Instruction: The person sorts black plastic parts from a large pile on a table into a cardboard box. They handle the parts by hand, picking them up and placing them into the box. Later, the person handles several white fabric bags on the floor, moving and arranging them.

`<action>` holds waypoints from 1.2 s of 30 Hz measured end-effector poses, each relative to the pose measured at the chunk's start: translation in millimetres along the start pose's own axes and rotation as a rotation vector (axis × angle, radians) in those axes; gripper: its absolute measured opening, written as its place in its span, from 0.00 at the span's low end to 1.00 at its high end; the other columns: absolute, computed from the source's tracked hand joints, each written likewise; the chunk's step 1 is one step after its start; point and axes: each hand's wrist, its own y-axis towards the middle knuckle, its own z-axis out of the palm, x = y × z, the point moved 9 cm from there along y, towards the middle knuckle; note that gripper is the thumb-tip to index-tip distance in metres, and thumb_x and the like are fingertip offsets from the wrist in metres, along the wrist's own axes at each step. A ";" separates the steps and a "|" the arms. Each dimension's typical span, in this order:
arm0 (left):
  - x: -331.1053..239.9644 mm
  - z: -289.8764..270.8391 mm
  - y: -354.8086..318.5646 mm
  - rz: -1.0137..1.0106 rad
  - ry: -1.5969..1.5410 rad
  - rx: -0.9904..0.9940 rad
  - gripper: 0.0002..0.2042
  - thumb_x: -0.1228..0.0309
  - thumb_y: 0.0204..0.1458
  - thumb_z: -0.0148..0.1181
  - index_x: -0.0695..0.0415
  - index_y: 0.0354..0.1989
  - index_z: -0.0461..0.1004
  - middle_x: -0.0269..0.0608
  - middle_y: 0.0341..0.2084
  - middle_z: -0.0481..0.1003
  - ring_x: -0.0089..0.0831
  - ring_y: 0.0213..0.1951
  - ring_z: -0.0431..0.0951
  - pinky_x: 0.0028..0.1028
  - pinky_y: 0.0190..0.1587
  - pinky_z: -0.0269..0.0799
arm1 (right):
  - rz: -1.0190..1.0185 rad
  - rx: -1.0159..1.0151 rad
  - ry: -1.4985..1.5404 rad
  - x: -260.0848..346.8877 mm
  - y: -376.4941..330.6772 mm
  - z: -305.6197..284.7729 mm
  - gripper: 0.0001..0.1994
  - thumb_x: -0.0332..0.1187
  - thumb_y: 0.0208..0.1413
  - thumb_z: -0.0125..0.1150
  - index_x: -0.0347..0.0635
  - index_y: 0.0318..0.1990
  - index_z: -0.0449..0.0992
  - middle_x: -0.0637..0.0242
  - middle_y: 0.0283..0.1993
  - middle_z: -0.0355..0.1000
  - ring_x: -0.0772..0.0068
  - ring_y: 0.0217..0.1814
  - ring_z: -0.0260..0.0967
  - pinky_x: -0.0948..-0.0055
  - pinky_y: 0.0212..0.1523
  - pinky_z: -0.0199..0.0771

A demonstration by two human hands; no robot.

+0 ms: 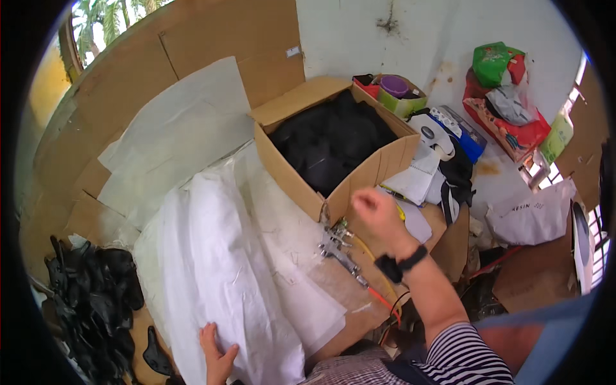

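Observation:
My left hand (217, 354) lies on the near end of a long bundle of white sheeting (221, 250), its thumb and fingers spread. My right hand (377, 210), with a dark band at the wrist, hovers by the near corner of an open cardboard box (292, 170). Its fingers are curled in, and whatever they may hold is hidden. Black soft pieces (330, 138) fill the box. Just left of that hand, a metal spray gun (337, 247) with a red hose rests on the cardboard-covered surface, next to the box.
Many black moulded pieces (96, 308) are heaped at the lower left. Behind the box stands a green carton with a purple cup (394, 85). Notebooks (417, 173) and bags lie to its right. Red and green bags (500, 96) hang against the wall; hoses trail at the right.

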 end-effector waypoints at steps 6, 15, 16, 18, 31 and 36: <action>5.0 18.2 10.2 -0.020 0.158 0.030 0.37 0.72 0.40 0.58 0.63 0.61 0.48 0.51 0.60 0.50 0.42 0.63 0.44 0.34 0.63 0.39 | 0.032 -0.116 -0.322 -155.3 163.2 -66.0 0.11 0.31 0.44 0.60 0.36 0.35 0.74 0.56 0.31 0.73 0.64 0.33 0.72 0.71 0.36 0.71; 7.3 23.0 20.2 -0.155 0.056 0.000 0.37 0.75 0.36 0.52 0.64 0.61 0.47 0.51 0.60 0.49 0.41 0.64 0.43 0.31 0.64 0.37 | 0.416 0.313 -0.723 -236.2 222.8 -28.4 0.09 0.32 0.39 0.59 0.42 0.31 0.76 0.55 0.35 0.73 0.54 0.42 0.70 0.63 0.43 0.69; 8.9 26.4 22.6 -0.158 0.015 -0.001 0.37 0.74 0.36 0.52 0.65 0.61 0.47 0.51 0.60 0.49 0.41 0.64 0.43 0.31 0.64 0.37 | 0.393 0.301 -0.726 -238.9 224.7 -33.6 0.08 0.30 0.39 0.58 0.42 0.31 0.76 0.56 0.35 0.73 0.54 0.42 0.70 0.63 0.43 0.69; 10.6 28.6 19.0 -0.181 0.008 0.007 0.37 0.71 0.39 0.53 0.63 0.62 0.47 0.50 0.62 0.47 0.41 0.64 0.42 0.34 0.64 0.36 | 0.348 0.326 -0.712 -229.8 222.3 -29.4 0.10 0.24 0.39 0.52 0.42 0.31 0.75 0.56 0.37 0.73 0.53 0.43 0.69 0.61 0.44 0.68; 8.1 14.6 39.0 -0.140 0.168 -0.190 0.40 0.61 0.28 0.62 0.53 0.57 0.58 0.50 0.56 0.57 0.51 0.60 0.51 0.44 0.60 0.45 | -0.287 -0.234 -0.532 -249.6 238.1 -92.7 0.15 0.24 0.50 0.51 0.35 0.48 0.68 0.56 0.47 0.67 0.62 0.50 0.63 0.69 0.53 0.60; 8.7 2.5 -4.6 -0.146 0.018 -0.298 0.38 0.62 0.31 0.62 0.54 0.57 0.57 0.51 0.56 0.57 0.50 0.60 0.50 0.47 0.60 0.45 | -0.375 -0.039 -0.299 -174.1 138.5 10.5 0.16 0.23 0.52 0.47 0.33 0.51 0.65 0.54 0.51 0.65 0.62 0.52 0.62 0.70 0.54 0.60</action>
